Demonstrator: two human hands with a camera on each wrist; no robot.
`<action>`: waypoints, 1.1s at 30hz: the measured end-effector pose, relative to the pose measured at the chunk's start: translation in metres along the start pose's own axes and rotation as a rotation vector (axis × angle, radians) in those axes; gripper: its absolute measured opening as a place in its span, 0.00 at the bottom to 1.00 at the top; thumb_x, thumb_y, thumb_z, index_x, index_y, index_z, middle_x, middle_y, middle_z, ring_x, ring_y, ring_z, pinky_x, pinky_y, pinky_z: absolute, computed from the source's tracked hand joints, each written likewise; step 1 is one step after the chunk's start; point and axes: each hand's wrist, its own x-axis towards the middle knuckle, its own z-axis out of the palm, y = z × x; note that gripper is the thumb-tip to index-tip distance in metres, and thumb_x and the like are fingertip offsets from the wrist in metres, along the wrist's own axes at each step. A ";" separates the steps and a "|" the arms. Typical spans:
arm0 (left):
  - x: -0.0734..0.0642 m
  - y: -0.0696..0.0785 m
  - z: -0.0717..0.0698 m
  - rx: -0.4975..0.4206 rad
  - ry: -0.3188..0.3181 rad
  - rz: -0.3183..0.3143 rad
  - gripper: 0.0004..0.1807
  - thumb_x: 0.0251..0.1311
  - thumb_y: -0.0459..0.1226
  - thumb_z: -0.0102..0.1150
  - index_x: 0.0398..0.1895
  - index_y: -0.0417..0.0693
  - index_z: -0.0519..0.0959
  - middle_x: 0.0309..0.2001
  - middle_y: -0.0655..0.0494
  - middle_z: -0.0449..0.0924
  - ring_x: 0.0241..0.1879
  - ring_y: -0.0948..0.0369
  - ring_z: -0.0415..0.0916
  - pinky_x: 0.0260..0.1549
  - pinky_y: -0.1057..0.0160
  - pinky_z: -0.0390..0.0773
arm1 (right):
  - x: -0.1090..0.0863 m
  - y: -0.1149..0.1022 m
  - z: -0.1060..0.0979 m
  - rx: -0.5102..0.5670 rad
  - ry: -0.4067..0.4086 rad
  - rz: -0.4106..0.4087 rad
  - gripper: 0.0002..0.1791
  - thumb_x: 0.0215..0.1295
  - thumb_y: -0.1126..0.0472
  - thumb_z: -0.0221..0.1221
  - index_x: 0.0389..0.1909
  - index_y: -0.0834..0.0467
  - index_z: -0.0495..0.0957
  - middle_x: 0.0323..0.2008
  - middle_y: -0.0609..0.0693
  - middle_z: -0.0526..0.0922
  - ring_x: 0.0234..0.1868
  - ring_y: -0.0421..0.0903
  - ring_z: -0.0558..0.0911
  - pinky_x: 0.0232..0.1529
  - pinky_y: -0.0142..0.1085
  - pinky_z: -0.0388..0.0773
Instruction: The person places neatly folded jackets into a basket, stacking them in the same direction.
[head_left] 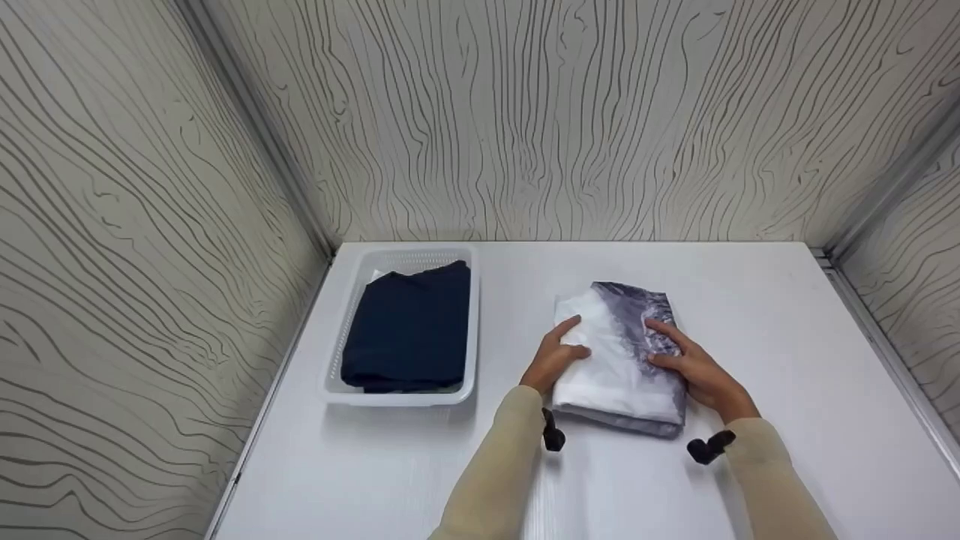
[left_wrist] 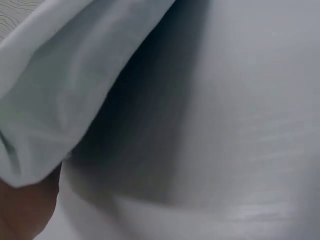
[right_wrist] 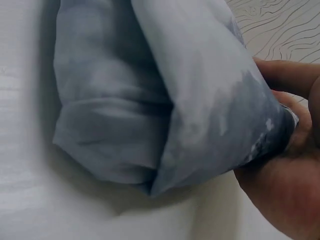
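A folded garment (head_left: pixel 611 360), white on its left and grey-purple with a speckled dark print on its right, is at the right-centre of the white table. My left hand (head_left: pixel 553 361) grips its left edge, thumb on top. At the opposite edge my right hand (head_left: pixel 705 375) holds it the same way. In the right wrist view, the folded layers of the garment (right_wrist: pixel 200 90) hang apart at the near end, and part of the right hand (right_wrist: pixel 285 185) wraps its side. Only a bit of the left hand (left_wrist: pixel 27 210) shows under the garment (left_wrist: pixel 65 95) in the left wrist view.
A white plastic basket (head_left: pixel 474 330) stands at the table's left side, with a folded navy garment (head_left: pixel 412 330) lying in it. The white table (head_left: pixel 765 322) meets wood-grain patterned panels (head_left: pixel 510 120) at the back and sides.
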 end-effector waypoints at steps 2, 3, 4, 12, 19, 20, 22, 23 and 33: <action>-0.001 0.000 0.000 -0.006 0.004 0.006 0.41 0.56 0.34 0.69 0.76 0.64 0.75 0.80 0.51 0.67 0.81 0.46 0.61 0.77 0.43 0.65 | -0.001 -0.001 0.001 -0.025 0.008 0.004 0.45 0.76 0.63 0.63 0.87 0.56 0.50 0.86 0.66 0.33 0.52 0.37 0.82 0.51 0.30 0.82; -0.001 0.001 0.000 -0.008 0.003 0.010 0.41 0.56 0.34 0.69 0.76 0.64 0.75 0.80 0.51 0.67 0.81 0.46 0.61 0.77 0.44 0.65 | -0.001 -0.002 0.001 -0.033 0.013 0.009 0.45 0.76 0.63 0.63 0.86 0.56 0.50 0.86 0.67 0.33 0.52 0.36 0.82 0.51 0.30 0.82; -0.002 0.001 -0.001 -0.011 0.001 0.013 0.41 0.56 0.34 0.69 0.77 0.64 0.75 0.80 0.50 0.67 0.81 0.46 0.61 0.77 0.43 0.65 | -0.001 -0.003 0.001 -0.037 0.019 0.013 0.45 0.76 0.63 0.64 0.86 0.57 0.51 0.86 0.67 0.34 0.51 0.36 0.83 0.51 0.30 0.83; -0.004 0.013 -0.005 -0.027 -0.045 0.030 0.42 0.60 0.35 0.69 0.79 0.65 0.71 0.83 0.56 0.62 0.84 0.47 0.55 0.77 0.44 0.65 | 0.000 -0.017 0.001 -0.083 0.071 -0.017 0.47 0.74 0.63 0.64 0.86 0.59 0.50 0.86 0.66 0.35 0.72 0.49 0.69 0.52 0.25 0.79; -0.005 0.033 -0.010 -0.044 -0.091 0.075 0.43 0.62 0.40 0.72 0.81 0.68 0.68 0.83 0.61 0.60 0.86 0.50 0.49 0.79 0.45 0.63 | -0.001 -0.038 0.000 -0.063 0.086 -0.001 0.47 0.76 0.60 0.64 0.87 0.53 0.48 0.87 0.62 0.31 0.86 0.62 0.40 0.64 0.23 0.68; -0.006 0.035 -0.012 -0.049 -0.103 0.081 0.43 0.62 0.42 0.72 0.81 0.69 0.68 0.84 0.61 0.59 0.86 0.50 0.49 0.79 0.45 0.63 | -0.001 -0.040 -0.001 -0.064 0.087 0.001 0.47 0.76 0.59 0.64 0.88 0.52 0.48 0.87 0.61 0.31 0.87 0.62 0.39 0.67 0.25 0.67; -0.006 0.041 -0.014 -0.055 -0.129 0.092 0.44 0.62 0.43 0.73 0.82 0.69 0.66 0.84 0.61 0.57 0.86 0.50 0.48 0.79 0.46 0.63 | -0.003 -0.046 -0.001 -0.072 0.087 0.000 0.48 0.77 0.58 0.63 0.88 0.50 0.46 0.87 0.61 0.30 0.87 0.62 0.38 0.69 0.28 0.65; -0.006 0.044 -0.015 -0.064 -0.141 0.094 0.44 0.62 0.44 0.73 0.82 0.69 0.66 0.85 0.61 0.57 0.86 0.50 0.48 0.79 0.46 0.63 | -0.003 -0.049 -0.001 -0.073 0.084 -0.004 0.48 0.77 0.58 0.63 0.88 0.49 0.46 0.87 0.61 0.29 0.87 0.62 0.39 0.69 0.28 0.66; -0.006 0.065 -0.027 -0.055 -0.160 0.109 0.46 0.61 0.40 0.73 0.82 0.69 0.65 0.85 0.62 0.54 0.87 0.45 0.41 0.80 0.43 0.59 | -0.003 -0.072 0.005 -0.052 0.050 -0.062 0.52 0.73 0.64 0.66 0.88 0.51 0.43 0.86 0.64 0.30 0.85 0.63 0.42 0.56 0.18 0.72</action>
